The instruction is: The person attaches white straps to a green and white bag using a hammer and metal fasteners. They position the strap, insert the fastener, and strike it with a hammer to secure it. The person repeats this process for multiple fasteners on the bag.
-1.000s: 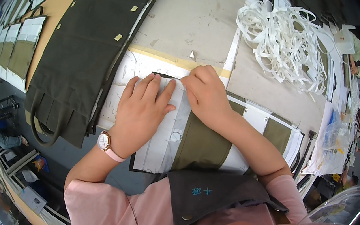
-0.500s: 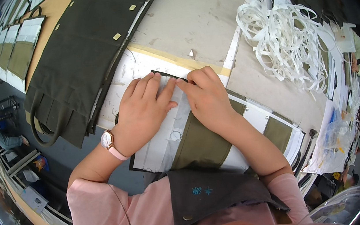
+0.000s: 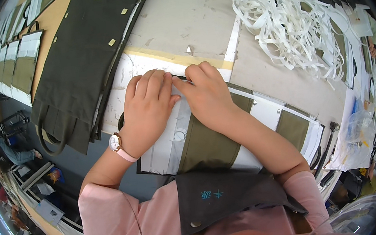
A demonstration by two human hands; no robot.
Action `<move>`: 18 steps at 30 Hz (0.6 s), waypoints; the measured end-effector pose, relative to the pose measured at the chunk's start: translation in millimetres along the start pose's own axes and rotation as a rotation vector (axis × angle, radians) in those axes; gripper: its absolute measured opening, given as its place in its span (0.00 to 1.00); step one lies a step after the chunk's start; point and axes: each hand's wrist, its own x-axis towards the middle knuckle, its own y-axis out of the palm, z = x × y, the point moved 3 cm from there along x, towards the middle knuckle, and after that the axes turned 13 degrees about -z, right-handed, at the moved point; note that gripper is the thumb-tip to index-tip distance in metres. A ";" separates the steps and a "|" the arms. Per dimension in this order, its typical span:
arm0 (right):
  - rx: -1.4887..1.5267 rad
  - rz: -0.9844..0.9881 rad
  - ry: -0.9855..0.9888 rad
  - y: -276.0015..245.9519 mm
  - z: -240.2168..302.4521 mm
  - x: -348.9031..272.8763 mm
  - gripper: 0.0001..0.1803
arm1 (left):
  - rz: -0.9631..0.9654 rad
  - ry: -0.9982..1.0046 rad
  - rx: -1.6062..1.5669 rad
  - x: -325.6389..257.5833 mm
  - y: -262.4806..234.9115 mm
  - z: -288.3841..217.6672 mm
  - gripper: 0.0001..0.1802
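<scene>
An olive and white fabric panel (image 3: 209, 145) with dark edging lies in front of me at the table's near side. A clear strip (image 3: 179, 141) with a small ring-shaped mark runs along its white part. My left hand (image 3: 148, 104), with a pink-strapped watch on the wrist, has its fingers together and bent over the panel's far edge. Right beside it, my right hand (image 3: 206, 96) curls its fingers on the same dark edge. The two index fingers nearly meet there. My hands hide much of that edge and what lies beneath the fingertips.
A large dark bag piece (image 3: 83, 50) with a loop handle lies to the left. White tape (image 3: 289, 31) sits in a tangled heap at the far right. Yellow tape (image 3: 176, 58) crosses the table beyond my hands. Another olive and white panel (image 3: 291, 129) lies to the right.
The view has shifted slightly, so the table things sit a little further left and up. Both hands stay at the panel's far edge, with only small finger movement.
</scene>
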 end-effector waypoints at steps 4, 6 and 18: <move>0.017 -0.050 0.128 -7.5 -10.3 4.3 0.11 | 0.032 -0.063 -0.088 -8.5 2.5 -4.4 0.30; 0.085 0.011 0.254 -17.7 -17.7 3.9 0.07 | 0.073 -0.077 -0.091 -12.8 1.3 -11.9 0.31; -0.011 -0.063 0.258 2.3 -21.4 -4.4 0.02 | 0.159 -0.055 0.051 -11.7 3.1 -23.0 0.32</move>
